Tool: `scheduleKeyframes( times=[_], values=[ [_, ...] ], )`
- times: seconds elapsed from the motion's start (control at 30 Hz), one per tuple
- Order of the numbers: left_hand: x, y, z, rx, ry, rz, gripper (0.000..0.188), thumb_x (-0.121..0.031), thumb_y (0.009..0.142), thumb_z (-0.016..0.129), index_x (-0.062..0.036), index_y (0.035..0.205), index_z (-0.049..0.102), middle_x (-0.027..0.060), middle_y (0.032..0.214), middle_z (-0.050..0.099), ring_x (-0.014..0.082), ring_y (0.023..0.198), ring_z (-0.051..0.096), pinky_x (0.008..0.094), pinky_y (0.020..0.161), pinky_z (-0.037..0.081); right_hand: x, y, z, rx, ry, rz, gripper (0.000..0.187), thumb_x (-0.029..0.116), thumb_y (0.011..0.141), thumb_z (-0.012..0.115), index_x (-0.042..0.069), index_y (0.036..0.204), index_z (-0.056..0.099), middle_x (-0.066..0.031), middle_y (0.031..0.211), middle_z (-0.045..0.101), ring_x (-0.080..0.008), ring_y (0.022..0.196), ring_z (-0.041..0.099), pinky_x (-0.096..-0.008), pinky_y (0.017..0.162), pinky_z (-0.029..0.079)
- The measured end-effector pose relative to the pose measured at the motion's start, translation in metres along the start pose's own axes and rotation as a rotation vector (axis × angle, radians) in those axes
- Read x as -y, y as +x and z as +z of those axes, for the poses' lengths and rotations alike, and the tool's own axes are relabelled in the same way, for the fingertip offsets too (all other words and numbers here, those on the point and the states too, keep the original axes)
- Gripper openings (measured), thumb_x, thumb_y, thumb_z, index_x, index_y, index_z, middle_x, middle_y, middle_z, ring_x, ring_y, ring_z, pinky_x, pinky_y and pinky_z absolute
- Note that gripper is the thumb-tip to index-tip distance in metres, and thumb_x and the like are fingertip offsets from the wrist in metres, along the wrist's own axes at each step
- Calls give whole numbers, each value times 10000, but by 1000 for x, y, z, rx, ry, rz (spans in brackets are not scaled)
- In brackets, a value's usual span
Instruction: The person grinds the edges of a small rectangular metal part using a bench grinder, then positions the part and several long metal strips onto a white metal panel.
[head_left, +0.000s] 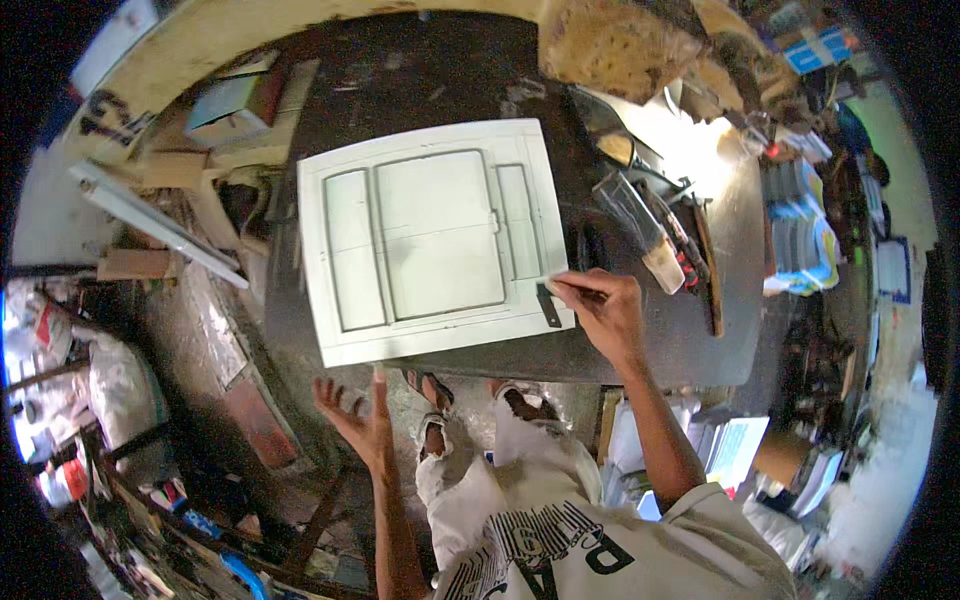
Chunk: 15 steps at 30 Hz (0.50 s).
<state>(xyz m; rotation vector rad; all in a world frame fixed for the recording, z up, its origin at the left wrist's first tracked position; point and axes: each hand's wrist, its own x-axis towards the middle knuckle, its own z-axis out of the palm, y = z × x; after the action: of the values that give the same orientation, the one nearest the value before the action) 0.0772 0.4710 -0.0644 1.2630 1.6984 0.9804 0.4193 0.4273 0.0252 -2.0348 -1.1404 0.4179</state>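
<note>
A white panelled board (pixel 435 240), like a small cabinet door, lies flat on a dark metal workbench (pixel 660 340). My right hand (pixel 605 310) rests at the board's right lower corner and pinches a thin stick-like tool whose tip touches the board's edge. A small dark metal piece (pixel 548 305), possibly a hinge, lies on that corner just left of the hand. My left hand (pixel 360 420) hangs below the bench's front edge with fingers spread, holding nothing. My feet in sandals (pixel 470 395) show under the bench.
A wide paintbrush (pixel 640 225) and several hand tools lie on the bench right of the board. Wooden offcuts and planks (pixel 160 230) pile up at the left. Stacked cluttered goods (pixel 800 230) fill the right side. A large rough block (pixel 620 45) sits at the far edge.
</note>
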Motion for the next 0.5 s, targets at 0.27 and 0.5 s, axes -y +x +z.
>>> scheduleKeyframes(
  times=[0.27, 0.5],
  values=[
    [21, 30, 24, 142, -179, -21, 864, -180, 869, 754, -110, 1529, 202, 180, 1539, 263, 321, 1366, 355, 513, 1026, 441, -30, 39, 24, 125, 50, -147, 116, 10, 821, 729, 9, 935, 750, -106, 814, 722, -144, 704, 688, -264, 589, 517],
    [-25, 23, 42, 86, 16, -153, 837, -179, 911, 699, -98, 1551, 166, 166, 1557, 251, 310, 1363, 384, 500, 1105, 368, -43, 45, 24, 244, -79, -112, 95, 212, 870, 695, 169, 931, 753, -25, 821, 686, -202, 750, 664, -377, 736, 484]
  ],
)
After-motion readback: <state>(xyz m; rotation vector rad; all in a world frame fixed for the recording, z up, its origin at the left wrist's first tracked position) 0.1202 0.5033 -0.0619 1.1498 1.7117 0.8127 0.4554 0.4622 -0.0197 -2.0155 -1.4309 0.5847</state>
